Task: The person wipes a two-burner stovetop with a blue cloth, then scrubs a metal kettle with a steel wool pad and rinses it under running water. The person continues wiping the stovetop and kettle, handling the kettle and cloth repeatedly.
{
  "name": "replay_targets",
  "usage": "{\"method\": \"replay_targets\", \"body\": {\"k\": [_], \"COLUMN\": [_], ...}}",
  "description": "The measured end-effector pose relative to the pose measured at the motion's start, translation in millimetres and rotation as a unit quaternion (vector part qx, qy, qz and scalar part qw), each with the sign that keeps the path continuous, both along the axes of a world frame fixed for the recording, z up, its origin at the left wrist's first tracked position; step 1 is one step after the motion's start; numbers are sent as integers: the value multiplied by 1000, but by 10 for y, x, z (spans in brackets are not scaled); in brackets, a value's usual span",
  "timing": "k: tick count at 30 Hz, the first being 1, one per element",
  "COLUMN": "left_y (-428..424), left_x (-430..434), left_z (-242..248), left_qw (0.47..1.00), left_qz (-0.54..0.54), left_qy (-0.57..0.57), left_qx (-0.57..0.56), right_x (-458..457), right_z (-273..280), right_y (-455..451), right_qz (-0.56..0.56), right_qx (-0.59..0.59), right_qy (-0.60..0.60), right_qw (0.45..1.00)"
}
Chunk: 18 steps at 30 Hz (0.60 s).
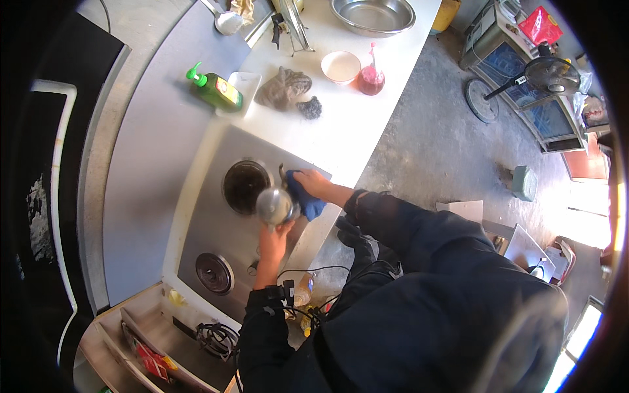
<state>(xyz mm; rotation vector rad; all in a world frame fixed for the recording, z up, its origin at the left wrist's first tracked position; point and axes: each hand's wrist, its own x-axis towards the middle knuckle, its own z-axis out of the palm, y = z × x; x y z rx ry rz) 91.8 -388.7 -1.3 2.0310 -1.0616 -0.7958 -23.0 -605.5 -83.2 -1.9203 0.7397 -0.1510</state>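
My left hand [276,243] grips a shiny rounded metal vessel [273,206] from its near side. The vessel is blurred, so I cannot tell its exact kind. My right hand [313,182] holds a bunched dark blue cloth [305,199] against the far side of the vessel. A thin curved piece [282,173] juts out beside the cloth; what it belongs to is unclear. Both hands are above a steel two-burner cooktop [211,216]. One round burner [245,184] lies just beyond the vessel, and the other burner [214,273] is left of my left hand.
Beside the cooktop, the white counter [351,125] bears a green pump bottle [221,91], a grey-brown rag [285,88], a dark scouring pad [310,107], a bowl [340,66], a pink-liquid bottle [371,78] and a steel basin [376,14]. A wooden drawer [162,339] with cables stands lower left.
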Motion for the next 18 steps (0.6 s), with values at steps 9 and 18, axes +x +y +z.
{"method": "replay_targets", "body": {"k": [9,18], "left_y": [30,11], "left_x": [-2,17], "left_z": [-6,102], "left_qw": [995,998], "left_qz": [46,28], "left_qy": [82,22], "left_qx": [-32,54], "right_x": [-236,36], "right_z": [513,764], "right_y": [476,-133], "right_qz": [-128,84], "right_qx": [-38,76], "right_qy": [-131,53], "right_qw": [982,992]}}
